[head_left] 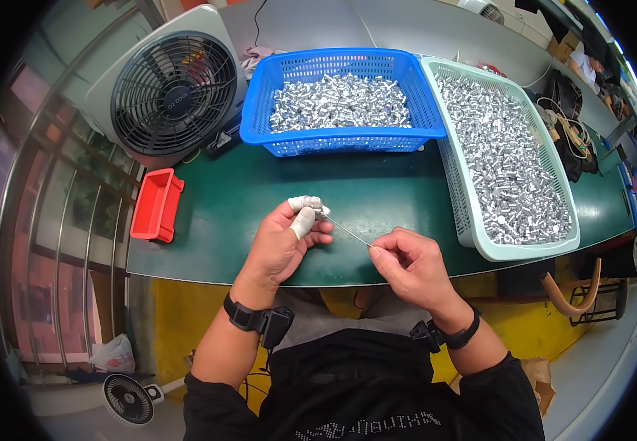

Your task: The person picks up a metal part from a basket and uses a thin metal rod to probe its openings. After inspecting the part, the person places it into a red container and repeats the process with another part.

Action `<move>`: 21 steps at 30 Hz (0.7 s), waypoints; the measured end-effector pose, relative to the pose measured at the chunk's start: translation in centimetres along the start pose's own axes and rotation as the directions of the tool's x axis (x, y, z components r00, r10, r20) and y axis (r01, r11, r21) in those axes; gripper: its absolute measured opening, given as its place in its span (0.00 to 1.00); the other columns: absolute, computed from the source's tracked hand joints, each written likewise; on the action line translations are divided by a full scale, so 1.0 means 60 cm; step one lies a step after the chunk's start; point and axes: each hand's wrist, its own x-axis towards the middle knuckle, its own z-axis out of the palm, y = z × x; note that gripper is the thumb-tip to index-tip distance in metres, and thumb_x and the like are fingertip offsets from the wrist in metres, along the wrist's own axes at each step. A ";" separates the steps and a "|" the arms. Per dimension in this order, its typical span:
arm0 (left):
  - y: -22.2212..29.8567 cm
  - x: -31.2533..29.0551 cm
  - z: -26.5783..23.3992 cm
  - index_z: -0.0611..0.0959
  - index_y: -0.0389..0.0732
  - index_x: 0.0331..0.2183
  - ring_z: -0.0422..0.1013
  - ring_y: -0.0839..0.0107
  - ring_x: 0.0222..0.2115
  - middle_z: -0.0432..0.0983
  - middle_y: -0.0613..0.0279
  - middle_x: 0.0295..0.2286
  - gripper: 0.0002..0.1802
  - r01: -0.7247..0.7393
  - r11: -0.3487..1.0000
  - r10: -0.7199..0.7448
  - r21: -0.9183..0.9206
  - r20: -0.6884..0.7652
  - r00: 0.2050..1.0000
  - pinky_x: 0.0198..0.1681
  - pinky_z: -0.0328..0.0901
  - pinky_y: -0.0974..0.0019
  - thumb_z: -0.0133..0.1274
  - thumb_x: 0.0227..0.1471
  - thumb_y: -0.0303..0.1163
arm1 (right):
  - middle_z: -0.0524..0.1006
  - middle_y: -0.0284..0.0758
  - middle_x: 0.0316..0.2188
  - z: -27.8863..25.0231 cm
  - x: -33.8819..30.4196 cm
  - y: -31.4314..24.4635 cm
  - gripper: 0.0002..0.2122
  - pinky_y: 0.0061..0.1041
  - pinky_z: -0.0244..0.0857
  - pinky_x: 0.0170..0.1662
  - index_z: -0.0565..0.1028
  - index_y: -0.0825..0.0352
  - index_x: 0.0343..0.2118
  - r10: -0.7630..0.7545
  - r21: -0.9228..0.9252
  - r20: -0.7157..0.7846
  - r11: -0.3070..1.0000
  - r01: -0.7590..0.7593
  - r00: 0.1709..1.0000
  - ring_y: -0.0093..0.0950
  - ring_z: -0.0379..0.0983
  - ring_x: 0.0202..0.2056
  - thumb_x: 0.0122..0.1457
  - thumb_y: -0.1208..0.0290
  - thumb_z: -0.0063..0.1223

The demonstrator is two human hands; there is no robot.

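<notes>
Left hand [280, 239] clamps a small silvery metal part [321, 212], right hand [414, 267] pinches a thin straight metal rod [348, 232] angled toward it; part could slip if rod pushes askew.

There are two hands: one left hand [278, 246] and one right hand [414, 268]. I count two white finger covers [305, 202], both on the left hand, and two black wrist straps [243, 314], one for each arm. Between the hands is one thin rod [348, 232]. On the one green table [311, 180] stand two baskets, one blue basket [344, 137] and one pale green basket [528, 251], and, at left, one red bin [155, 206]. The metal pieces [340, 103] in the baskets are too many to count. At left are two fans, one large fan [175, 95] far and one small fan [128, 400] near.
</notes>
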 end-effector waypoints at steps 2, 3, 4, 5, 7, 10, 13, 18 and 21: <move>0.007 -0.003 0.012 0.76 0.37 0.47 0.72 0.69 0.35 0.75 0.59 0.38 0.13 0.001 1.000 -0.001 0.006 -0.020 1.000 0.42 0.71 0.62 0.46 0.63 0.29 | 0.72 0.28 0.22 -0.001 -0.003 0.004 0.03 0.15 0.57 0.24 0.77 0.72 0.29 -0.005 0.018 -0.026 1.000 0.006 1.000 0.13 0.64 0.22 0.57 0.78 0.55; 0.011 -0.005 0.017 0.76 0.37 0.47 0.72 0.69 0.35 0.75 0.59 0.38 0.13 0.004 1.000 -0.003 0.012 -0.036 0.999 0.42 0.72 0.62 0.45 0.63 0.29 | 0.72 0.29 0.22 -0.002 -0.005 0.006 0.03 0.16 0.57 0.23 0.77 0.72 0.29 -0.007 0.027 -0.039 1.000 0.008 0.999 0.14 0.64 0.21 0.56 0.78 0.56; 0.012 -0.006 0.019 0.77 0.37 0.47 0.73 0.68 0.34 0.75 0.59 0.38 0.13 0.007 1.000 -0.006 0.018 -0.053 0.999 0.42 0.72 0.61 0.44 0.64 0.29 | 0.72 0.29 0.22 -0.002 -0.005 0.007 0.03 0.16 0.57 0.23 0.77 0.72 0.29 -0.007 0.028 -0.036 1.000 0.008 0.999 0.14 0.64 0.21 0.56 0.78 0.56; 0.011 -0.006 0.017 0.77 0.37 0.47 0.73 0.68 0.34 0.75 0.59 0.38 0.13 0.006 1.000 -0.005 0.017 -0.056 0.998 0.42 0.72 0.61 0.44 0.64 0.29 | 0.72 0.29 0.22 -0.002 -0.006 0.007 0.03 0.16 0.57 0.23 0.77 0.72 0.29 -0.008 0.022 -0.034 1.000 0.008 0.999 0.13 0.64 0.21 0.56 0.78 0.56; 0.006 -0.005 0.009 0.76 0.36 0.48 0.72 0.69 0.35 0.74 0.60 0.38 0.13 -0.007 1.000 0.008 0.028 -0.032 0.999 0.43 0.72 0.61 0.44 0.64 0.28 | 0.72 0.29 0.22 -0.003 -0.007 0.007 0.03 0.16 0.56 0.24 0.77 0.71 0.29 -0.009 0.005 -0.034 1.000 0.009 0.999 0.13 0.63 0.21 0.56 0.78 0.56; 0.000 -0.007 0.005 0.76 0.36 0.49 0.72 0.70 0.36 0.74 0.61 0.38 0.14 -0.024 1.000 0.024 0.018 -0.001 1.000 0.43 0.72 0.61 0.43 0.64 0.27 | 0.72 0.29 0.22 0.000 -0.008 0.008 0.03 0.15 0.57 0.24 0.77 0.72 0.29 -0.003 0.024 -0.033 1.000 0.004 0.999 0.13 0.63 0.21 0.57 0.78 0.56; -0.004 -0.010 0.003 0.75 0.36 0.51 0.71 0.71 0.36 0.73 0.62 0.39 0.16 -0.042 0.999 0.042 -0.010 0.033 0.999 0.43 0.72 0.62 0.43 0.64 0.26 | 0.72 0.29 0.22 0.001 -0.008 0.006 0.03 0.15 0.57 0.24 0.77 0.72 0.29 0.005 0.036 -0.029 0.999 -0.004 1.000 0.13 0.64 0.21 0.57 0.78 0.56; -0.005 -0.010 0.001 0.75 0.36 0.52 0.71 0.71 0.37 0.72 0.62 0.39 0.16 -0.059 0.998 0.059 0.005 0.043 0.997 0.43 0.72 0.62 0.44 0.63 0.25 | 0.72 0.29 0.22 0.003 -0.007 0.007 0.03 0.15 0.57 0.24 0.77 0.72 0.29 0.019 0.043 -0.019 0.999 -0.018 1.000 0.13 0.64 0.22 0.57 0.78 0.55; -0.005 -0.009 0.001 0.76 0.36 0.50 0.71 0.71 0.37 0.72 0.62 0.39 0.15 -0.069 0.998 0.069 0.004 0.027 0.997 0.43 0.72 0.62 0.45 0.62 0.25 | 0.72 0.29 0.23 0.004 -0.007 0.006 0.03 0.15 0.57 0.24 0.77 0.72 0.29 0.022 0.045 -0.014 0.999 -0.021 1.000 0.13 0.65 0.22 0.57 0.78 0.55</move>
